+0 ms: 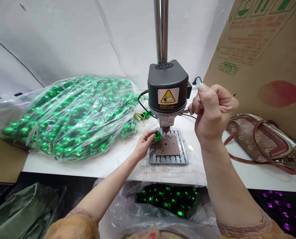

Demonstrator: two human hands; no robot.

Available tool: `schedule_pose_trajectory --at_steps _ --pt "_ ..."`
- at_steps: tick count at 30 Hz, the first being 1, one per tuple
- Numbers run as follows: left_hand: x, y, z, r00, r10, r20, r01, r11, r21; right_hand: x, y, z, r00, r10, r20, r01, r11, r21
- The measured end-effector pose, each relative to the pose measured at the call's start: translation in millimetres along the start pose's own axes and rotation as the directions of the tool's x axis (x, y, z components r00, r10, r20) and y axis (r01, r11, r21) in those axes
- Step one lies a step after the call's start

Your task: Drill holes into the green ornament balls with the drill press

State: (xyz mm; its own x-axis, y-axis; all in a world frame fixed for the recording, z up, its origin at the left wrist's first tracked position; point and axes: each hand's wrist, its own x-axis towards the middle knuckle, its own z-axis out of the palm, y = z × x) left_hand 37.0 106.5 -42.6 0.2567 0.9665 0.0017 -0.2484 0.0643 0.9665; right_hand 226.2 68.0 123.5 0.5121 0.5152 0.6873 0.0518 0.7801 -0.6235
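Pinched in my left hand [146, 143] is a small shiny green ball-like piece [157, 136], with a round opening or recess facing up. It is held just left of the chuck of a small black bench drill press [167, 88], over the left side of the brown board [170, 150]. That board lies on the grooved metal base plate [169, 161], sprinkled with dark shavings. My right hand [214, 109] is raised beside the motor housing, its fingers wrapped round the drill press's feed lever, most of which the hand hides.
A large clear bag of shiny green balls [80, 119] fills the left of the white table [88, 169]. Below the front edge is an open plastic bag of green pieces [167, 199]. A patterned handbag [262, 139] and a cardboard box [259, 49] stand right; purple pieces [279, 205] lie lower right.
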Motion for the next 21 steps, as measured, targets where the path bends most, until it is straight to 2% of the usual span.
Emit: schedule_pose_trajectory --at_steps 5,11,17,21 --pt "6 -9 1.6 0.991 0.114 0.072 -0.124 0.98 0.157 -1 2 -1 1.0 -0.02 0.016 0.02 1.0 -0.013" --pt "13 -20 3.3 0.977 0.133 0.164 -0.17 0.957 0.235 -1 0 -1 1.0 0.011 0.001 -0.011 0.999 0.05" --pt "12 -26 4.1 0.969 0.139 0.206 -0.2 0.928 0.313 -2 -2 1 1.0 0.014 -0.004 -0.014 0.997 0.071" --pt "6 -23 6.5 0.942 0.194 0.274 -0.296 0.864 0.407 -2 -1 1 1.0 0.008 -0.009 -0.008 0.997 0.078"
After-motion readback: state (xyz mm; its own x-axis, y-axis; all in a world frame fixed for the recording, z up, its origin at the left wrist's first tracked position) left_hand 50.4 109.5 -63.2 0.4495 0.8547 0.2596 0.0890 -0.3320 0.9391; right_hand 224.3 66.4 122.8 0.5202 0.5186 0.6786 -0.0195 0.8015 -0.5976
